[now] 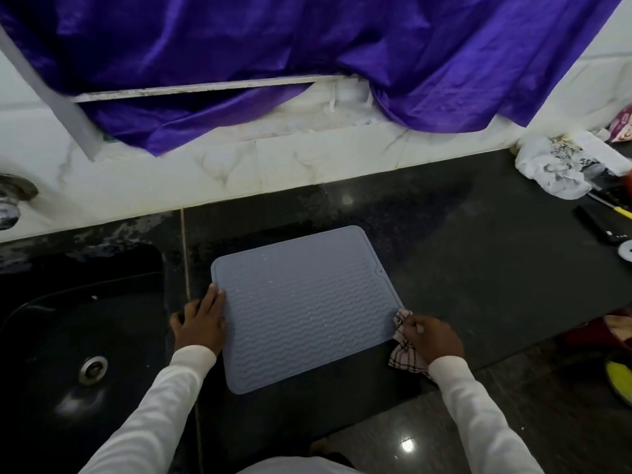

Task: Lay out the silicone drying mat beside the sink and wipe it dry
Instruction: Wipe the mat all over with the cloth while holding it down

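Note:
A grey silicone drying mat [304, 306] with wavy ridges lies flat on the black counter [478, 261], just right of the black sink [68, 336]. Small water drops glint on its surface. My left hand [200, 321] rests flat on the mat's left edge, fingers straight. My right hand [432, 338] grips a bunched white checked cloth [407, 357] at the mat's right edge, near its front corner. The cloth touches the mat's rim there.
A tap [10, 200] sits on the white tiled wall at far left. Purple fabric [307, 46] hangs over the window ledge behind. At the right stand a crumpled plastic bag [561, 165], a dark flat object [598, 224] and other clutter.

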### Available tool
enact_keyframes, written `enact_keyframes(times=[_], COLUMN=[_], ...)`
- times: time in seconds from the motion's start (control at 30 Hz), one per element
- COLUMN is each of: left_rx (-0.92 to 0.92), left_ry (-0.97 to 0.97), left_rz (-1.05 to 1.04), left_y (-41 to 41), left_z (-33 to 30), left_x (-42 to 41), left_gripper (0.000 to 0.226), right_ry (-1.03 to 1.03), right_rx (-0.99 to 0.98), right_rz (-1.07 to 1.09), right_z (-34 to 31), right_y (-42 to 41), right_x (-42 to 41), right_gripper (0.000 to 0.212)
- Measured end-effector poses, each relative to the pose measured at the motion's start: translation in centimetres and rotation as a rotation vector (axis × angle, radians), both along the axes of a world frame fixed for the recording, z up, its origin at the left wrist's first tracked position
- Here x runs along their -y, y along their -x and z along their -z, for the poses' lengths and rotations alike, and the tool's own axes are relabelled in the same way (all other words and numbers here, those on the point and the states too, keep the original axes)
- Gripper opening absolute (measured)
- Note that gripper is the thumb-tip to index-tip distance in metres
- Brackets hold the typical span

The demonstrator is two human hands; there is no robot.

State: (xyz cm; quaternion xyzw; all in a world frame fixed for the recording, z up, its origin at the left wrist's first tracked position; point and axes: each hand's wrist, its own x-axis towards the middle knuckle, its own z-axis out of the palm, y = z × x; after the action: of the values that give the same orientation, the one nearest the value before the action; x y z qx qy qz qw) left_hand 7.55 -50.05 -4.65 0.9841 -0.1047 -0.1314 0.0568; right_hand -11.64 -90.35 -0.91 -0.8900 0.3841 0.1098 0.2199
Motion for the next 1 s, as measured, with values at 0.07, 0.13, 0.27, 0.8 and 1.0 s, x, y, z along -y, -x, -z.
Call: enact_keyframes(times=[0.07,0.13,0.27,0.8,1.0], left_rx=[-0.003,0.002,-0.003,-0.132,-0.072], left_ry=[0.012,0.012,-0.013,-0.028,-0.018], left_rz=[-0.011,-0.019,-0.034,-0.064,-0.032], left_y=[0.1,0.2,0.2,0.4,-0.2], left_z=[0.1,0.1,0.2,-1.6,-1.3], left_x=[0.0,0.1,0.3,1.2,0.8], left_gripper=[0.058,0.058,0.058,0.062,0.057], right_ry=[-0.007,-0.002,-0.026,-0.159,0.128], right_rx=[0.014,0.019,0.028,0.303,0.139], right_rz=[0.006,0.032,0.113,-0.677,-0.813], right_z=[0.2,0.3,-0.4,-0.2,3.8], right_y=[0.2,0.3,0.3,-14.0,-14.8], right_x=[0.0,0.2,0.9,-23.0,-25.8], right_gripper=[0.019,0.020,0.025,0.053,0.079])
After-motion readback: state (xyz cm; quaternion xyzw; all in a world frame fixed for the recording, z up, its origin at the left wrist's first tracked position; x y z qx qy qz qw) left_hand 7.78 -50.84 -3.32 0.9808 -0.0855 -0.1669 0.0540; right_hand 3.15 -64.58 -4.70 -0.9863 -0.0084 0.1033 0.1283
